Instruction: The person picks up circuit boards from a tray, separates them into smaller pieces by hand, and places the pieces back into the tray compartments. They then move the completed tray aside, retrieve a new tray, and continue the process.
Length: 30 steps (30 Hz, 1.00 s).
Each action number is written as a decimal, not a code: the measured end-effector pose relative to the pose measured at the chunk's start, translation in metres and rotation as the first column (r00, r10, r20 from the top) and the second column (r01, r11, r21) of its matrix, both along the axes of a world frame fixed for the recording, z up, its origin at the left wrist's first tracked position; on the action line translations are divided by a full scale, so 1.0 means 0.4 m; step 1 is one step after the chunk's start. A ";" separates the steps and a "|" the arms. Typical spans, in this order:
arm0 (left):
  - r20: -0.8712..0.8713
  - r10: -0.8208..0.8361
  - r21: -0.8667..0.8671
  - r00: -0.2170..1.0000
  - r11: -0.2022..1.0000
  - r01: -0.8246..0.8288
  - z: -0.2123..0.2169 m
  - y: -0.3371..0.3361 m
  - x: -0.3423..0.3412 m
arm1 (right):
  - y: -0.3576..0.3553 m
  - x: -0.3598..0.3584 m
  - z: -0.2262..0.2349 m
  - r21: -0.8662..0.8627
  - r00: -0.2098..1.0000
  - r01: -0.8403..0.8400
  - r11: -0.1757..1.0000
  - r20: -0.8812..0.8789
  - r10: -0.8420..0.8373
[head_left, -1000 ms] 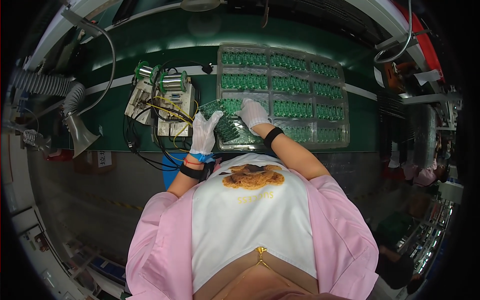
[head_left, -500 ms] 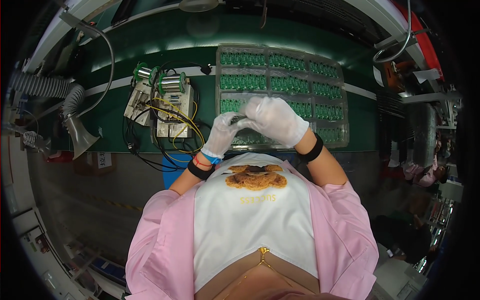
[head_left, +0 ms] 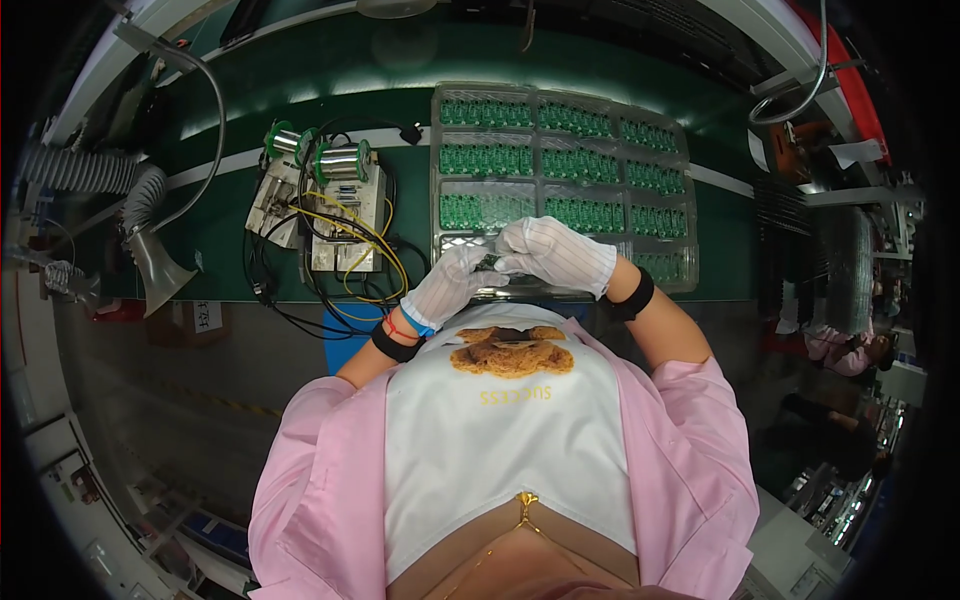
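Both my hands wear white gloves and meet close to my chest, over the near edge of a clear plastic tray [head_left: 440, 150]. My left hand [head_left: 452, 283] and my right hand [head_left: 555, 254] pinch the same small green circuit board [head_left: 489, 263] between their fingertips. The tray holds several rows of green circuit boards [head_left: 585, 170] in compartments. Most of the held board is hidden by my fingers.
A test fixture [head_left: 325, 205] with yellow and black wires and solder spools stands left of the tray on the green bench [head_left: 230, 130]. A grey fume hose with a funnel [head_left: 150, 250] hangs at the left. Shelving and another person are at the far right.
My hands rose from the tray's near compartments and came together toward my chest, now holding a small board between them.
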<state>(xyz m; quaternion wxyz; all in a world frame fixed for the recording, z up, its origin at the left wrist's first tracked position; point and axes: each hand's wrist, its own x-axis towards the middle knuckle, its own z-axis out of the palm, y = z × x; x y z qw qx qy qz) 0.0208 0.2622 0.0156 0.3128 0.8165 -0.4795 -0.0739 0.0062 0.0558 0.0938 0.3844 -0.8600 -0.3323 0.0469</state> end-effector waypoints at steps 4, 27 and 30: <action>-0.356 0.009 0.126 0.934 0.991 0.039 0.043 0.000 0.007 | -0.015 0.017 -0.016 -0.001 0.994 -0.044 0.999 -0.100 0.043; -0.650 0.236 -0.329 0.722 0.770 -0.548 -0.057 -0.045 0.059 | -0.037 0.070 -0.107 0.093 0.818 0.573 0.814 -0.127 -0.561; -0.542 0.213 -0.435 0.813 0.756 -0.489 -0.075 -0.074 0.053 | -0.003 0.023 -0.020 -0.311 0.942 0.336 0.889 0.114 -0.316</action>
